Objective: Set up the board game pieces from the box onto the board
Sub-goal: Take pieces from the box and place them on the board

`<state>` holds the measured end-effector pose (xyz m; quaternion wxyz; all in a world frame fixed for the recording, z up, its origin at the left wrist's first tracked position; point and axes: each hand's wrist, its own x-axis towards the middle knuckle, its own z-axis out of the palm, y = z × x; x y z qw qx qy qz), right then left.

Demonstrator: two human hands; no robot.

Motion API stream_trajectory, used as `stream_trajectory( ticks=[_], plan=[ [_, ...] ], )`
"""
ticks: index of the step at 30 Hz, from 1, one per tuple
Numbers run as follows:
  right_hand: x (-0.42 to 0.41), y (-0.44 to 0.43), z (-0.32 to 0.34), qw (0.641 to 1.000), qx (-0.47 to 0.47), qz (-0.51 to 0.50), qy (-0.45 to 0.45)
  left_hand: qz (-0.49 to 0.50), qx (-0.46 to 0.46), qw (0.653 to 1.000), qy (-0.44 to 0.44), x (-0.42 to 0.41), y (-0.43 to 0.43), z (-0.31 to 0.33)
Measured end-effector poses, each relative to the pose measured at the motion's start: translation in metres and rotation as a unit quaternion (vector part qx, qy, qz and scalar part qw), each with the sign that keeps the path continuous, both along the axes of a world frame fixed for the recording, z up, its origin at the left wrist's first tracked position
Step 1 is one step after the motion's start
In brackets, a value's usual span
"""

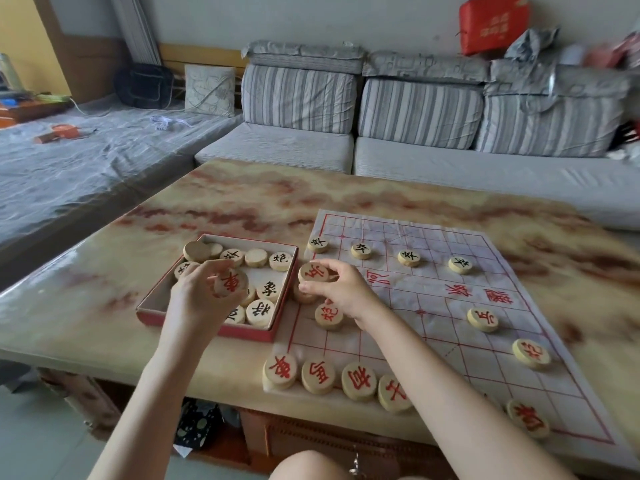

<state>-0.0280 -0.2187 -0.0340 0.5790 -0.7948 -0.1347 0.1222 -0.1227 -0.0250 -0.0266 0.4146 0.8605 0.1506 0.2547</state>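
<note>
left hand (202, 301): grip clamped on round red-lettered wooden disc (231, 283) over red cardboard box (249, 332) | right hand (343, 292): grip pinching second disc (313, 271) at white paper board (433, 327) edge

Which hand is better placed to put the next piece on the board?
Likely right. The right hand pinches a red-lettered piece over the board at its left edge; the left hand holds a second red piece above the box.

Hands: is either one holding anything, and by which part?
Both. The left hand pinches a red chariot piece by its rim; the right hand grips another red-lettered xiangqi piece, also by its rim.
</note>
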Motion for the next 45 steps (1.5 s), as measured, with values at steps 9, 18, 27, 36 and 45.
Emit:
stream_trajectory(
  ticks=[9, 18, 27, 36, 45],
  plan=[
    [-0.004, -0.095, -0.007, 0.992, -0.081, -0.07, -0.064, -0.068, 0.015, 0.998, 0.006, 0.021, -0.062, 0.003],
    [0.003, -0.159, -0.025, 0.934, -0.291, -0.172, -0.116, -0.108, 0.026, 0.994, 0.017, 0.031, -0.104, -0.002],
    [0.01, -0.156, -0.039, 0.911, -0.373, -0.151, -0.092, -0.133, 0.034, 0.99, 0.031, 0.037, -0.118, -0.013],
    [-0.008, -0.184, -0.029, 0.941, -0.274, -0.169, -0.106, -0.179, 0.028, 0.983, 0.023, 0.04, -0.147, -0.011],
    [-0.027, -0.251, -0.02, 0.956, -0.141, -0.234, -0.107, -0.26, 0.016, 0.965, 0.021, 0.041, -0.203, -0.01]
  ],
)
